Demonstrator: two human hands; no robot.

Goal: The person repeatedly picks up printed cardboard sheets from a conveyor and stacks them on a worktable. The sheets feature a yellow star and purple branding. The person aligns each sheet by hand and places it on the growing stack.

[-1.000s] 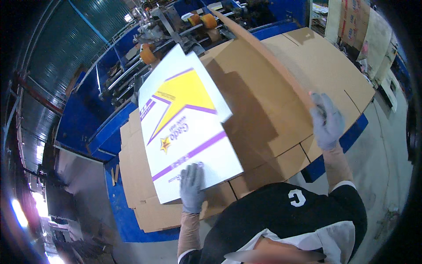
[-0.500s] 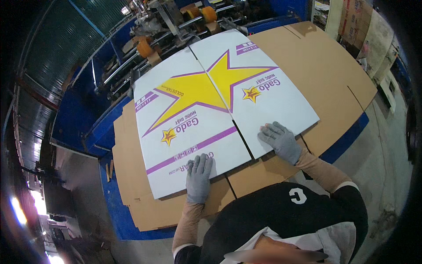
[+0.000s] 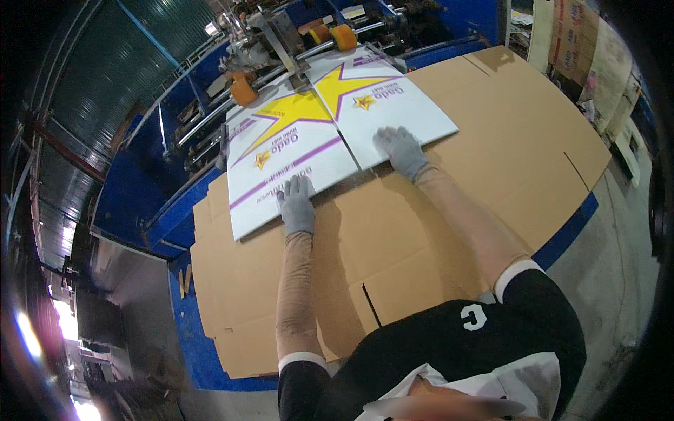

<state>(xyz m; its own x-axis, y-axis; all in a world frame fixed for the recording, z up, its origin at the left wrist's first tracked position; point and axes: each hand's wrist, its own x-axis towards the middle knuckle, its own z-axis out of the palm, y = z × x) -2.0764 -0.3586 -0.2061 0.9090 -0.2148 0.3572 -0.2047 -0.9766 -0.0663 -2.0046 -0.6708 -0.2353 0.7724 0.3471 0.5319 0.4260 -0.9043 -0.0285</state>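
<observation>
A flat white carton sheet (image 3: pixel 319 137) printed with a large yellow star and purple bands lies face up, its far edge under the machine's rollers. My left hand (image 3: pixel 296 207), in a grey glove, rests flat on the sheet's near edge, left of a dark slot. On the other side of that slot, my right hand (image 3: pixel 401 151), gloved too, lies on the near part of the right panel with its fingers extended. Both arms reach forward. Beneath the white sheet is a larger brown cardboard sheet (image 3: pixel 435 231).
Beyond the cardboard stands a blue machine (image 3: pixel 130 189) with metal shafts, an orange roller (image 3: pixel 243 89) at left and another orange roller (image 3: pixel 344 38) at right. Small wooden strips (image 3: pixel 185 281) lie by the left edge. A brown carton (image 3: pixel 574 42) is at the far right.
Both hands have moved forward, away from my body, and the white sheet has slid with them toward the machine. Its far part now passes under the rollers, and more brown cardboard shows nearby.
</observation>
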